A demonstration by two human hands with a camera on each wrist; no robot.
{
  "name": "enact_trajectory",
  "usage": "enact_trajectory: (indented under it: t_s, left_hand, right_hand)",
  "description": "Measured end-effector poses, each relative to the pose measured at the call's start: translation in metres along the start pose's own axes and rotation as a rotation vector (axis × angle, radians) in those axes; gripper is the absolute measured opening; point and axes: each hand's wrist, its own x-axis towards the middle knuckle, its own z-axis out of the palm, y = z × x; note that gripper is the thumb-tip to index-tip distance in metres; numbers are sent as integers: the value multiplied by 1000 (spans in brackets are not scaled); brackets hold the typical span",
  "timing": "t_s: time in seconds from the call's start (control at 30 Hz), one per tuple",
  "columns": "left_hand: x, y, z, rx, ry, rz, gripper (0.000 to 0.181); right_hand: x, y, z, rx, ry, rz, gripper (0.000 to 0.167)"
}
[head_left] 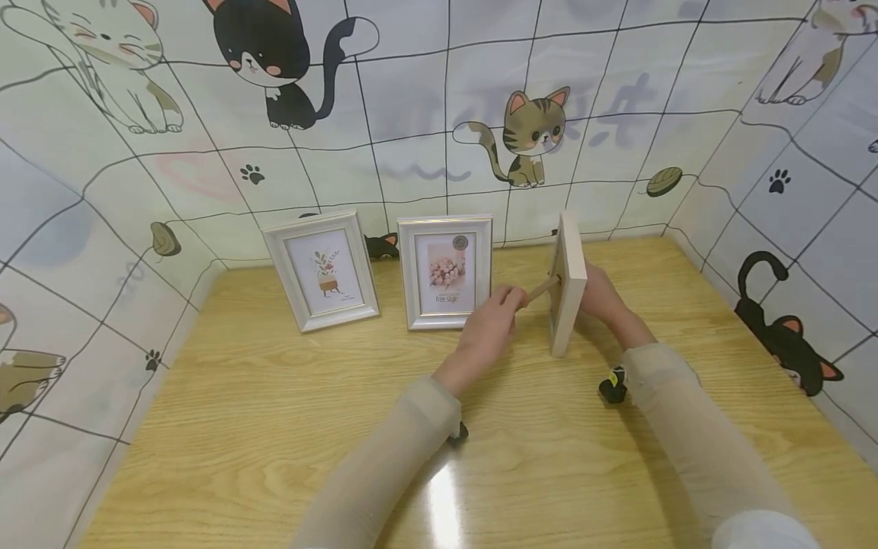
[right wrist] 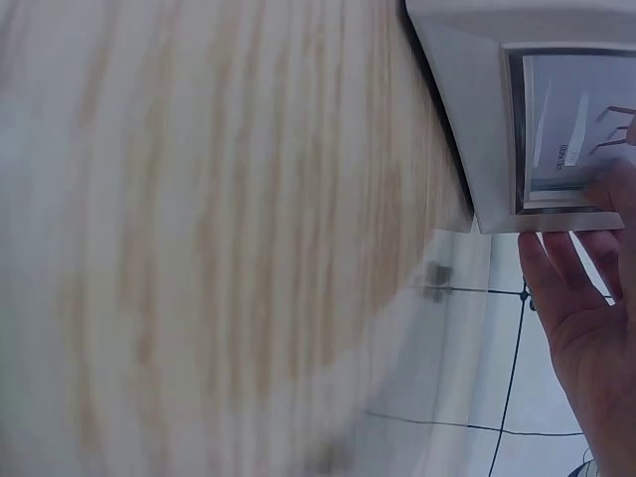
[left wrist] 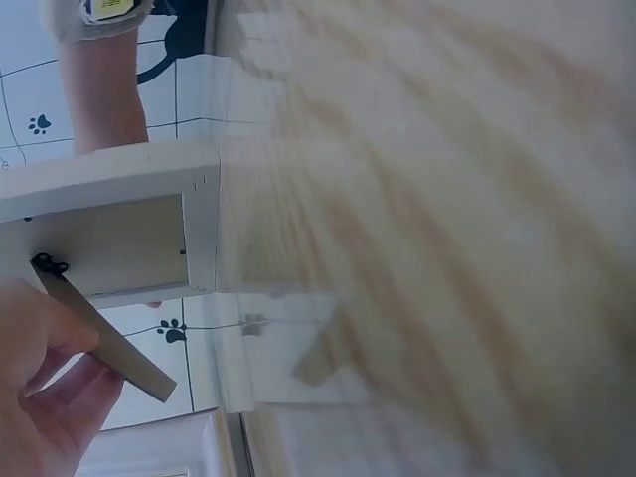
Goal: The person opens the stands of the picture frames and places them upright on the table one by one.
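Observation:
A cream picture frame [head_left: 575, 313] stands upright and edge-on at the right of the table. My left hand [head_left: 483, 332] pinches the narrow stand leg [left wrist: 114, 343], which juts out from a black hinge [left wrist: 50, 264] on the frame's back. On the frame's far side, my right hand [head_left: 600, 296] grips its edge. The right wrist view shows the thumb over the front and the other fingers behind the rim, beside a picture [right wrist: 576, 129] with thin brown legs. Part of the right hand is hidden by the frame in the head view.
Two more white frames stand to the left: one with a potted-plant picture [head_left: 325, 271], one with a pink flower picture [head_left: 446, 271]. Behind the wooden table [head_left: 274, 427] hangs a cat-printed cloth [head_left: 411, 99], which also covers both sides.

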Motion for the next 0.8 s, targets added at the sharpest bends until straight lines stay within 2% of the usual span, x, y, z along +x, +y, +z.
enact_trajectory:
  t_s: [0.17,0.3,0.43,0.63,0.8]
  left_hand:
    - [-1,0,-1,73,-24,19,34]
    - [-1,3,-2,137,-54,9,36]
    - [-2,6,-6,163,-101,-13,37]
    - [-8,4,-18,126,-188,-40,34]
    - [-14,-2,-33,86,-210,-67,34]
  right_hand:
    - [-1,3,-2,52,-25,79,48]
    - [-1,7,-2,112,-27,93,48]
    - [0,8,-3,155,-39,108,42]
    - [-2,7,-3,176,-12,141,38]
    - [-4,8,-4,151,34,201,39]
